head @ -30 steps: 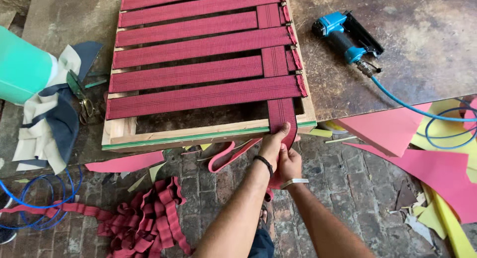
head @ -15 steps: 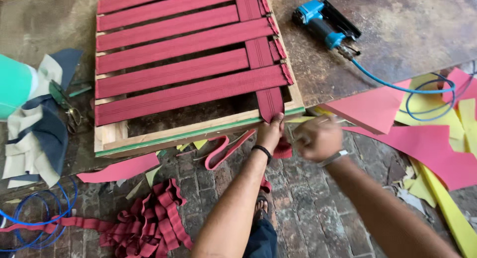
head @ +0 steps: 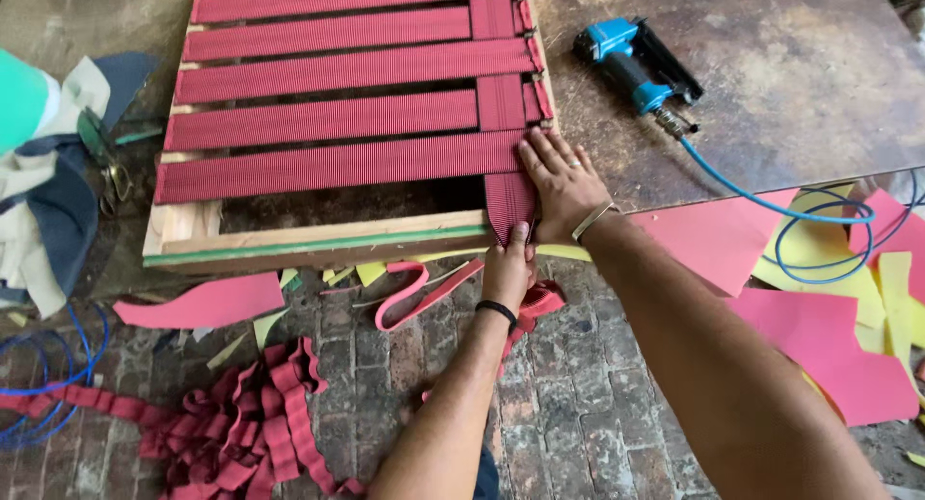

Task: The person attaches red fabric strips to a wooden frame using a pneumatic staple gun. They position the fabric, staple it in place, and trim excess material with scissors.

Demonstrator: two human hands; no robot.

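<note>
At lower centre of the frame the left hand is closed around the red webbing strap, gripping it where it hangs over the near edge of the wooden frame. Just above, the right hand lies open and flat, fingers spread, pressing the strap's crossing. Farther, at upper right, a blue staple gun rests on the table.

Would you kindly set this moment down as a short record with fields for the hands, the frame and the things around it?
Left hand: grips the vertical red webbing strap at the frame's near edge.
Right hand: pressed flat, fingers spread, on the frame's right corner beside the strap.
Wooden frame: on the work surface, crossed by horizontal red straps.
Blue pneumatic stapler: lies to the right, hose attached, untouched.
Loose webbing pile: on the brick floor.
</note>
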